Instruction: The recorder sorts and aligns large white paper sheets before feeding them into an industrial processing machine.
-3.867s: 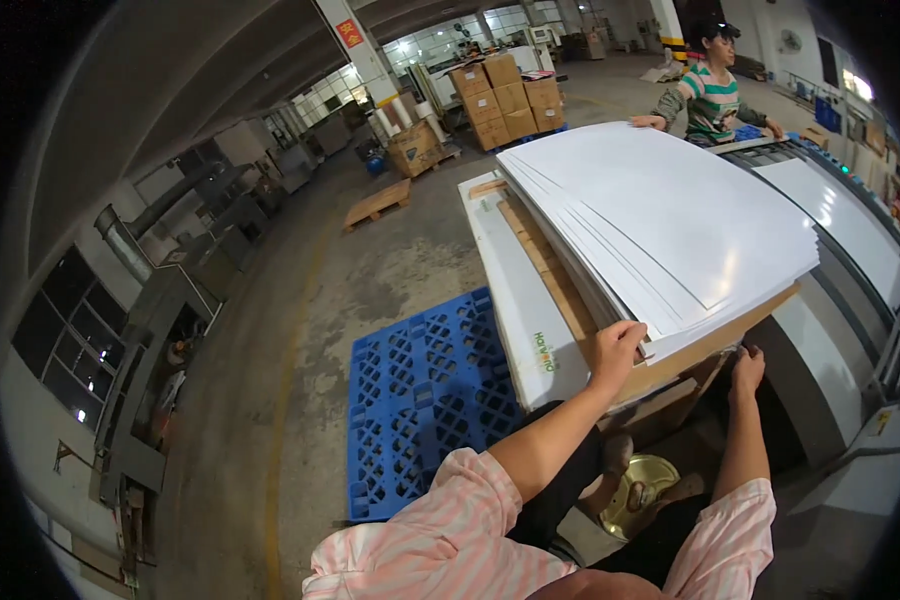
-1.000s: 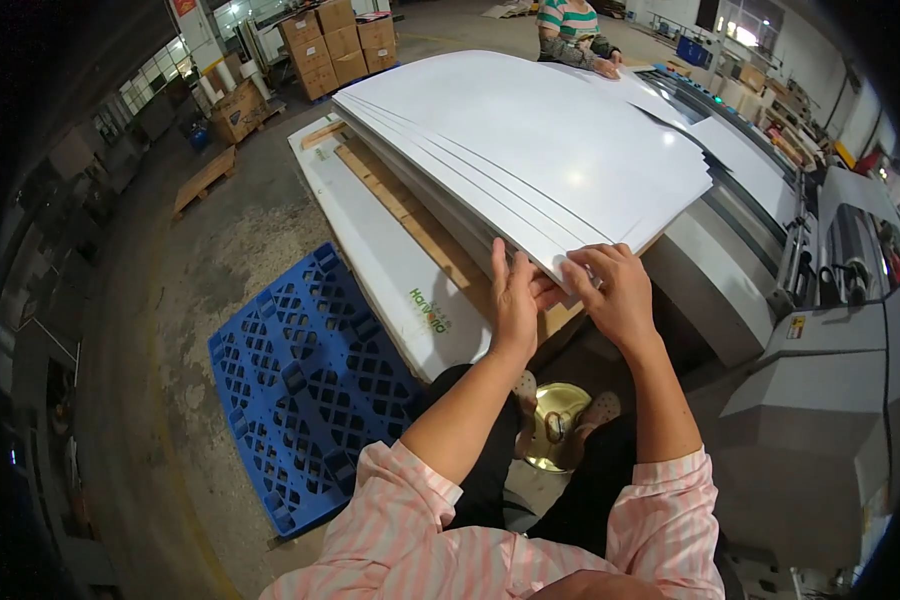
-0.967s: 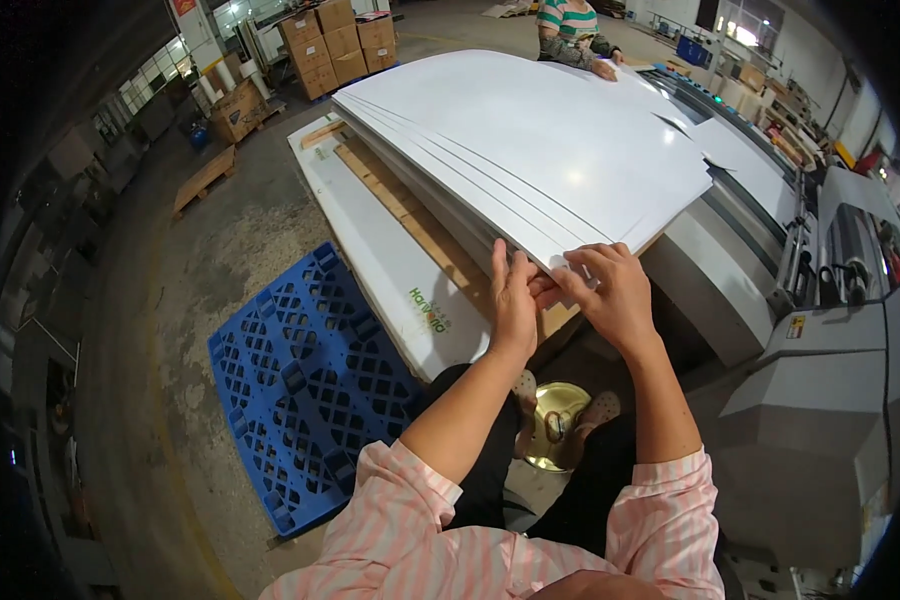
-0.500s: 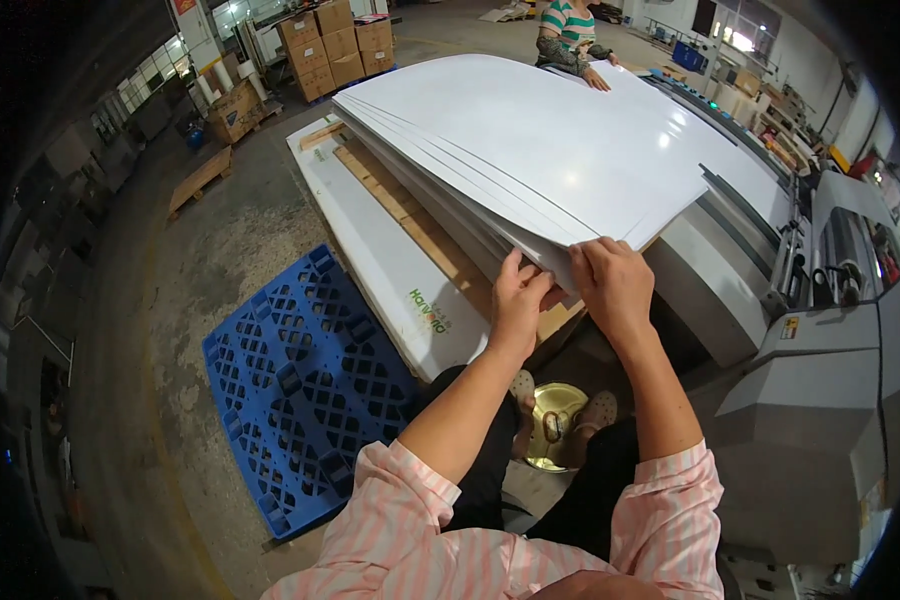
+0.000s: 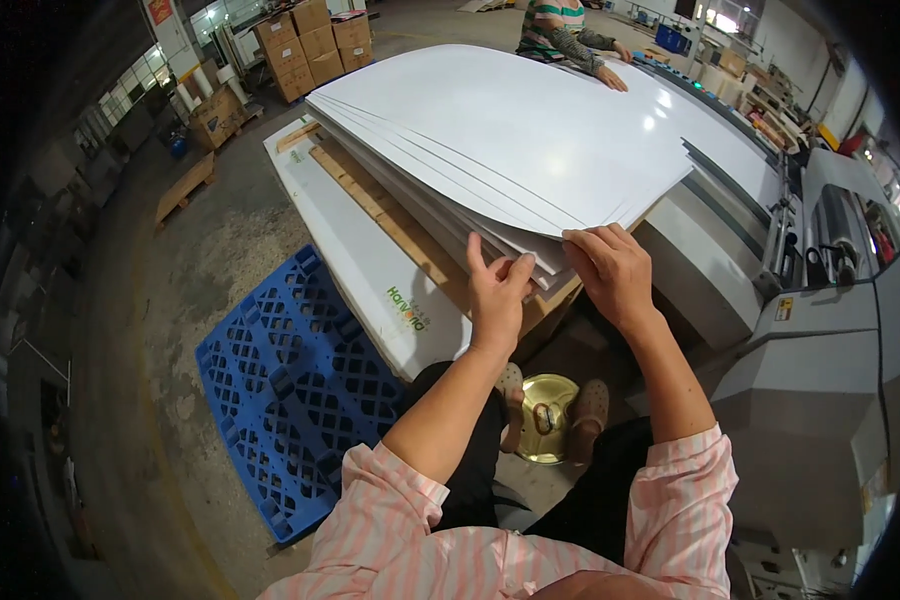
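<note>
At the near corner of the pile, the white top sheet point(image 5: 490, 130) now bows clear of the white lower sheets point(image 5: 532, 262), and the gap beneath it is wider than half a second ago. Your left hand point(image 5: 497, 300) has drawn away from that corner, leaving your right hand point(image 5: 617, 268) to hold it alone. For the work of parting sheets, this suggests the top one is coming free at your end; its far part spreads toward the grey machine point(image 5: 705, 290), where a co-worker's hand point(image 5: 611, 78) rests on white sheeting.

Your right hand is closed, fingers bent over and pinching the sheet's corner, wrist raised, forearm reaching up from the lower right. Your left is loosely open, index finger pointing up and thumb apart, seemingly holding nothing, beside the pile's edge; you can't tell here whether it touches the lower sheets.
</note>
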{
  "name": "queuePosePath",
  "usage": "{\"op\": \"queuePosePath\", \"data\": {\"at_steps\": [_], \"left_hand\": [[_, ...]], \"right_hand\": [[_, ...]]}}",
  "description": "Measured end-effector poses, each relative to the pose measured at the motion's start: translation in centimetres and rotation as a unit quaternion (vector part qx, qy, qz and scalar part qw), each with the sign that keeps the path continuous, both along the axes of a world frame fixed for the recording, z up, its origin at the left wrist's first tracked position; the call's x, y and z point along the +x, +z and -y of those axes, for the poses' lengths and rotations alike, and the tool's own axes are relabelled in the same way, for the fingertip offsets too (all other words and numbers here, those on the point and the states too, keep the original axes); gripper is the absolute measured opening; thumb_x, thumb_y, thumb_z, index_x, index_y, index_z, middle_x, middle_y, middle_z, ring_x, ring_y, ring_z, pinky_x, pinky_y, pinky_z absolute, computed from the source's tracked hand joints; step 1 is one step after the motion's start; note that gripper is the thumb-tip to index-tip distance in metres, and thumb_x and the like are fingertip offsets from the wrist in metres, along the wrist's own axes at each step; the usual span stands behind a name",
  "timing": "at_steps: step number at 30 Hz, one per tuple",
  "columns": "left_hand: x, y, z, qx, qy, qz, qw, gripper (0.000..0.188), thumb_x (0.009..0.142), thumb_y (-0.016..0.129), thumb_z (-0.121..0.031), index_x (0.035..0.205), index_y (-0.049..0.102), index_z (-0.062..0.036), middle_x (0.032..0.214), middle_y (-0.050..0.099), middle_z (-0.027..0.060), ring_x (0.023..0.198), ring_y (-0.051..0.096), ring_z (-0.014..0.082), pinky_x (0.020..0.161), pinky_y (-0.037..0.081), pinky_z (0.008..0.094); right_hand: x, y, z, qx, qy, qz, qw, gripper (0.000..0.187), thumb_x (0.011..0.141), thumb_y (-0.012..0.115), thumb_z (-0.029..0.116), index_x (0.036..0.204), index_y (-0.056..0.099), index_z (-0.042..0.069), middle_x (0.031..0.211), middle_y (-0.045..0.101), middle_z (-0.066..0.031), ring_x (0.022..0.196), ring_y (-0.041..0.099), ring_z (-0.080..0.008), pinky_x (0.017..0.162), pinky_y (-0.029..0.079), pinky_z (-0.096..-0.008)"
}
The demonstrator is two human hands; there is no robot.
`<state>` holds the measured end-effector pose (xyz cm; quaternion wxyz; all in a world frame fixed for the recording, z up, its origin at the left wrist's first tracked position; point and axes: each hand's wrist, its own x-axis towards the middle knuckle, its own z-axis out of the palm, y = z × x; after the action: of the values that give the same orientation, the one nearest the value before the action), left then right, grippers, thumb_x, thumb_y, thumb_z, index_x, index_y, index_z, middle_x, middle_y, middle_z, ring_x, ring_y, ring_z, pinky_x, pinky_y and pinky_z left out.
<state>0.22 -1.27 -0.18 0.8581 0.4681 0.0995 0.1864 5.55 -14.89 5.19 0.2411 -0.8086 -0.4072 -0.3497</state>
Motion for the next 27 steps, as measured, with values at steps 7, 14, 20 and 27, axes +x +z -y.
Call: {"op": "queuePosePath", "data": {"at_steps": [7,14,20,27], "left_hand": [[0.7,-1.4,-0.5,0.151,0.025,0.006,0.988,0.017,0.085,0.059,-0.02,0.088,0.057,-0.0031,0.072,0.053,-0.0014,0.063,0.048,0.007,0.055,0.04,0.0211],[1.0,-1.9,0.2,0.148,-0.011,-0.012,0.989,0.02,0.085,0.057,-0.02,0.084,0.062,-0.0007,0.069,0.054,-0.0012,0.061,0.049,0.0069,0.056,0.041,0.0224],[0.5,-1.2,-0.4,0.139,-0.014,-0.011,0.99,0.019,0.086,0.055,-0.019,0.081,0.06,-0.0008,0.067,0.051,-0.0021,0.061,0.047,0.0064,0.056,0.04,0.0215],[0.4,-1.2,-0.5,0.082,-0.026,-0.008,0.996,0.023,0.089,0.053,-0.023,0.086,0.061,-0.0016,0.075,0.054,-0.0013,0.068,0.047,0.0067,0.061,0.041,0.022]], "right_hand": [[0.6,0.0,-0.5,0.074,-0.006,-0.005,0.997,0.014,0.073,0.064,0.005,0.087,0.062,0.006,0.075,0.06,-0.0082,0.068,0.057,-0.0262,0.059,0.046,-0.0351],[0.8,0.3,0.1,0.051,0.041,0.058,0.996,0.021,0.07,0.064,-0.002,0.091,0.061,0.001,0.072,0.057,-0.0088,0.064,0.053,-0.0247,0.056,0.043,-0.0329],[1.1,0.9,-0.8,0.007,0.078,0.099,0.992,0.02,0.071,0.062,-0.003,0.091,0.06,0.0,0.074,0.057,-0.0092,0.065,0.052,-0.0257,0.055,0.042,-0.0332],[1.6,0.9,-1.3,0.09,0.054,-0.072,0.992,0.014,0.078,0.059,-0.001,0.092,0.061,-0.001,0.077,0.058,-0.0099,0.069,0.054,-0.0229,0.06,0.044,-0.0308]]}}
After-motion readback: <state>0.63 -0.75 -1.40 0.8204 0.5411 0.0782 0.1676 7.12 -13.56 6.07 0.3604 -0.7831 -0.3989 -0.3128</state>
